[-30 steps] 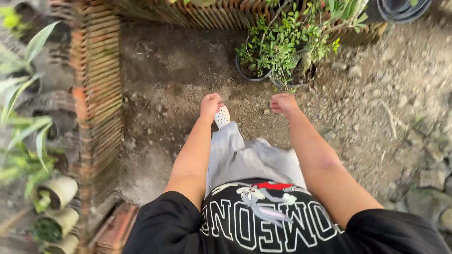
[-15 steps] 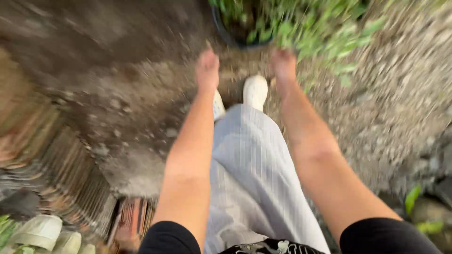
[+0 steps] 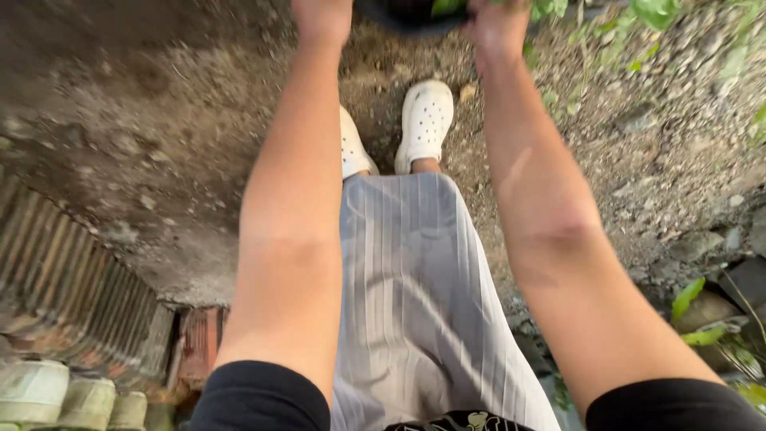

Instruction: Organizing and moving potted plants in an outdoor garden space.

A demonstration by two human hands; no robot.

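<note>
Both my arms reach straight forward and down to a black plant pot [image 3: 399, 17] at the top edge of the head view. My left hand [image 3: 321, 16] is at the pot's left side and my right hand [image 3: 499, 25] is at its right rim, among green leaves [image 3: 654, 9]. The frame's edge cuts off the fingers of both hands, so their grip is hidden. Just below the pot, my feet in white perforated clogs [image 3: 427, 120] stand on bare soil, with grey striped trousers [image 3: 407, 279] below them.
Stacked reddish roof tiles [image 3: 72, 279] border the soil on the left, with pale round pots [image 3: 32, 391] in the bottom left corner. Gravel, stones [image 3: 742, 279] and a few green shoots [image 3: 690, 295] lie on the right.
I have stepped up to the potted plant and bent over it. Both hands moved forward from mid-air to the pot's sides, and the view tipped down onto my feet.
</note>
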